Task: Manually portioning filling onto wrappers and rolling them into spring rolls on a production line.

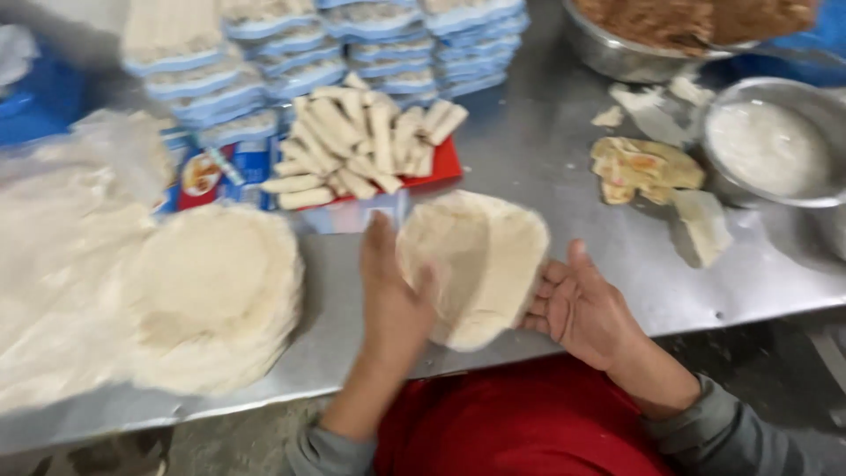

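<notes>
Loosely, both open hands, left (392, 300) and right (586, 308), flank the wrapper (480, 264), touching its edges.

Steel table (564, 167), grey, scuffed. On it: stack of round wrappers (211, 295) front left, crumpled plastic sheet (53, 256) at the far left edge, red tray (445, 163) piled with rolled sticks (361, 141) mid-back, rows of blue-edged packs (335, 44) behind it. Right side: metal bowl of white paste (771, 145), bigger bowl of brown filling (679, 26) at the back, torn wrapper scraps (648, 167) between them, one single wrapper (480, 264) at the front edge
</notes>
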